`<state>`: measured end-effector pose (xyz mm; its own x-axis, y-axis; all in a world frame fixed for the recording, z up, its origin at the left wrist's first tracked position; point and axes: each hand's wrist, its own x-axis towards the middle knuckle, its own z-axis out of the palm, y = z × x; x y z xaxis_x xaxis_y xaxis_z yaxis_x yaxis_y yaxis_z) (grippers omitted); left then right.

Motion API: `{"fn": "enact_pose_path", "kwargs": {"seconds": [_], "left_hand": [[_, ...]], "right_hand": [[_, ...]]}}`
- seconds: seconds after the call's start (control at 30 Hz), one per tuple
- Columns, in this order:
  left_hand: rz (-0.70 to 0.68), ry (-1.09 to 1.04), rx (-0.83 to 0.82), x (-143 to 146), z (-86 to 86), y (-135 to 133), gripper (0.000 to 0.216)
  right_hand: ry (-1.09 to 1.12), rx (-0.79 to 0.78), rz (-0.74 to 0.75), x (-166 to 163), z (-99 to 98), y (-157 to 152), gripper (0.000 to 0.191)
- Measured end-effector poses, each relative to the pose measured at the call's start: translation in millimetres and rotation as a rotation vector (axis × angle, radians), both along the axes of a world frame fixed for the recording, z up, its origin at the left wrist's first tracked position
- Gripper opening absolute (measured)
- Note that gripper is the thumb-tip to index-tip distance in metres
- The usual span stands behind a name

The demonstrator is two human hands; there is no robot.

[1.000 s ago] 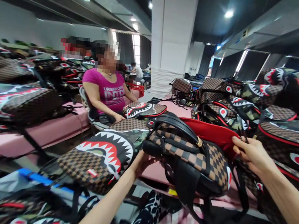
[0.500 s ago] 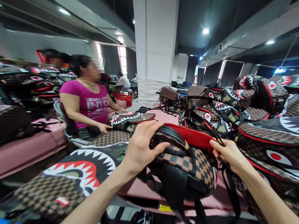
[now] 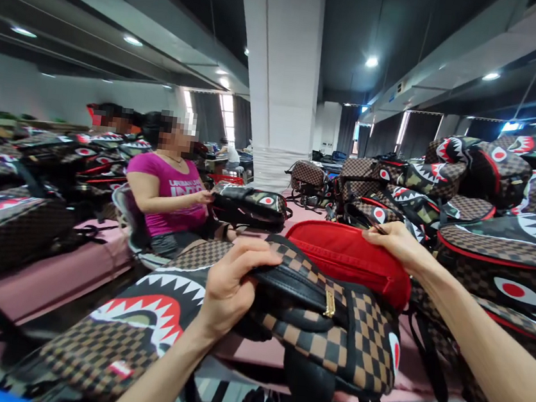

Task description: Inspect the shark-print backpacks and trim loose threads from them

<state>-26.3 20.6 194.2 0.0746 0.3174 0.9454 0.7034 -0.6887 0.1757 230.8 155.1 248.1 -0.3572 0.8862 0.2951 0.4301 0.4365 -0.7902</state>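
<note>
A brown-and-black checkered backpack (image 3: 315, 335) lies in front of me, a black leather-like strip and a small gold metal plate (image 3: 330, 303) on its upper side. Its front flap stands open, showing the red lining (image 3: 340, 251) with a zipped pocket. My left hand (image 3: 234, 281) is closed around the backpack's left edge, its fingertips over the top. At the far right rim of the red-lined flap, my right hand (image 3: 396, 243) is closed in a pinch. Black straps (image 3: 308, 380) hang from the near side over the table edge.
Another checkered shark-mouth backpack (image 3: 107, 337) lies to the left. Piled backpacks (image 3: 504, 289) crowd the right of the pink table (image 3: 258, 349). A seated co-worker (image 3: 166, 196) across on the left handles a dark backpack (image 3: 250, 205). Behind stands a white pillar (image 3: 286, 80).
The flap has swung wider, exposing more red lining, and the backpack has tilted toward me. My left hand has closed on its edge. The co-worker has lifted a backpack.
</note>
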Motion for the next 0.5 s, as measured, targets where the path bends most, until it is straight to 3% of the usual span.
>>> {"fn": "enact_pose_path", "kwargs": {"seconds": [0.07, 0.17, 0.5], "left_hand": [[-0.028, -0.014, 0.018, -6.7, -6.2, -2.1, 0.042], [-0.068, -0.042, 0.046, -15.5, -12.6, -2.7, 0.039], [-0.115, -0.069, 0.070, -32.5, -20.4, -5.2, 0.029]], "right_hand": [[0.239, -0.284, -0.003, 5.7, 0.0, 13.4, 0.023], [0.395, -0.462, -0.003, 11.7, -0.6, 20.2, 0.024], [0.425, -0.478, 0.042, 9.1, -5.4, 19.3, 0.022]]}}
